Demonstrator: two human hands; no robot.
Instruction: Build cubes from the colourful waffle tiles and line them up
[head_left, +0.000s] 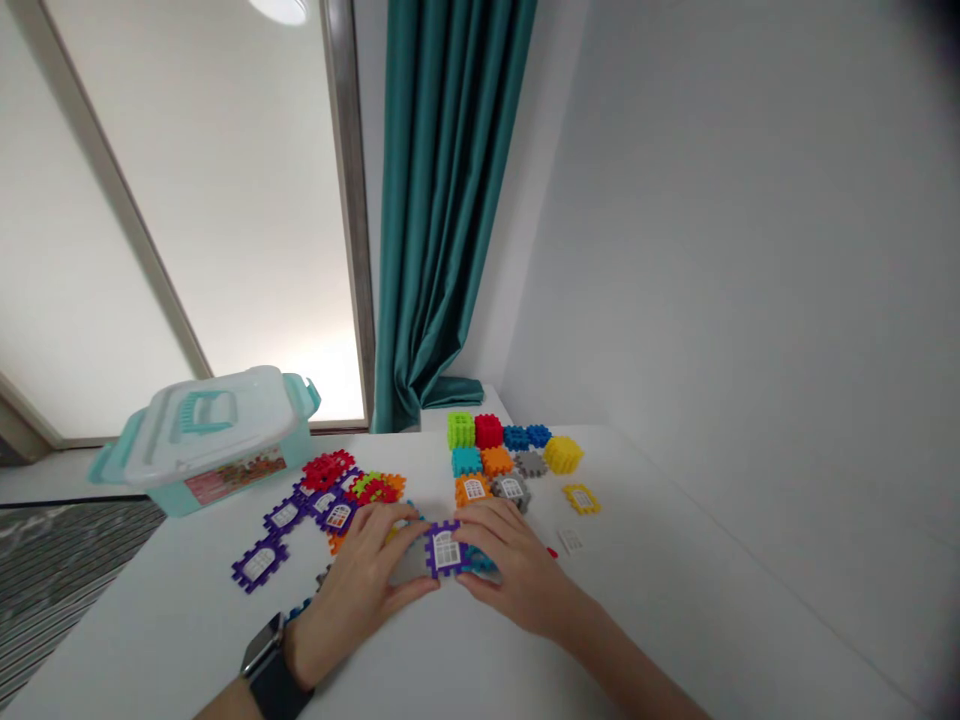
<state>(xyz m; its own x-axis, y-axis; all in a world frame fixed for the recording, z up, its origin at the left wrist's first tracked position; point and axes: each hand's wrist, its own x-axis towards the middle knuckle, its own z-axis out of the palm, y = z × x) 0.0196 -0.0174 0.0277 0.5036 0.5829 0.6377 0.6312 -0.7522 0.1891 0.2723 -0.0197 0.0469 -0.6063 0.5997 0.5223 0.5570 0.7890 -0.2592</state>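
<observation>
A purple square piece with a white window insert [446,549] is held upright between both hands, just above the white table. My left hand [367,565] pinches its left edge with thumb and fingers; a dark watch is on that wrist. My right hand [510,560] grips its right edge the same way. Partly hidden behind the right fingers lies a teal piece [480,561]. Just beyond the hands are an orange piece with a window [473,489] and a grey one with a window [511,489].
Purple window pieces [259,563] and red pieces [328,468] lie at the left. Stacks in green [460,430], red [488,431] and yellow [563,455] stand at the back. A lidded teal box [217,430] is at the back left. A yellow frame [582,499] lies right.
</observation>
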